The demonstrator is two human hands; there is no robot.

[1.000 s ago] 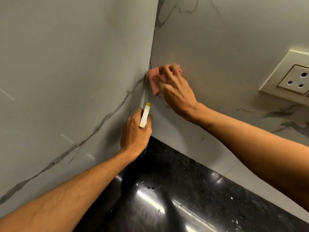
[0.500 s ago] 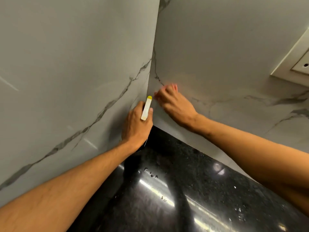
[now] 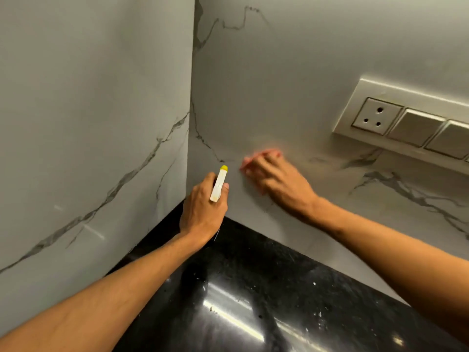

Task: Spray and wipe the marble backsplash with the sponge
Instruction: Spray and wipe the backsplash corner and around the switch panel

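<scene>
The marble backsplash (image 3: 291,72) is pale grey-white stone in 2 panels that meet at an inside corner (image 3: 191,97), with dark grey veins running across both. Below lies a polished black speckled countertop (image 3: 253,301) carrying bright streaks of reflected light. A cream switch plate (image 3: 380,88) on the right-hand panel holds 1 socket (image 3: 375,116) with 3 round holes beside flat rocker switches (image 3: 416,127).

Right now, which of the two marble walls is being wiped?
The right wall, bearing the switch plate: the right hand presses the pink sponge on it. The left wall goes untouched.
</scene>
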